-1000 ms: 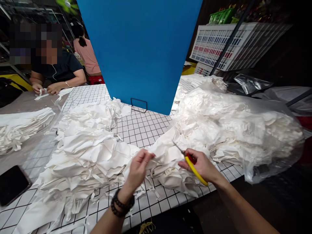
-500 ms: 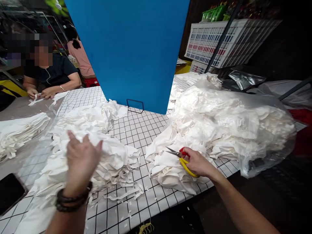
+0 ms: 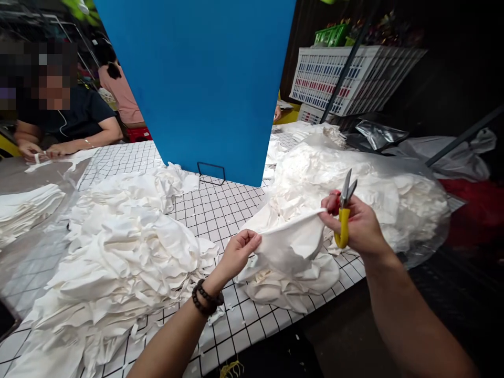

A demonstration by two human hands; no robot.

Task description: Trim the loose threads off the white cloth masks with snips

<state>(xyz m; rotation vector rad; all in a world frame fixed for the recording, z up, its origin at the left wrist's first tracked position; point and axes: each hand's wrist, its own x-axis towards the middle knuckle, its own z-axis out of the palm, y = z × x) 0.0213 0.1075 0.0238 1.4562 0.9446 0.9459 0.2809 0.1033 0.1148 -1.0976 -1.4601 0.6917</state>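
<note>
A white fabric piece (image 3: 293,233) is stretched between my two hands above the right-hand heap. My left hand (image 3: 241,251) pinches its left end between thumb and fingers. At the other end, my right hand (image 3: 354,220) grips the cloth's edge at the fingertips. That same hand also holds a pair of scissors (image 3: 343,223) with red and yellow handles, the blades pointing up and slightly apart. Under the stretched cloth lies more crumpled white fabric (image 3: 275,291). A large heap of white fabric pieces (image 3: 129,252) spreads to the left of my left hand.
A tall blue board (image 3: 205,89) stands on the grid-patterned tablecloth (image 3: 212,210). Behind my right hand lies a clear plastic bag (image 3: 417,210) full of white fabric. White crates (image 3: 334,79) are at the back right. A co-worker (image 3: 71,121) handles white strips at far left.
My left hand has moved right from over the left heap and now pinches a cloth. My right hand has risen, turned the scissors upward and taken the cloth's other end.
</note>
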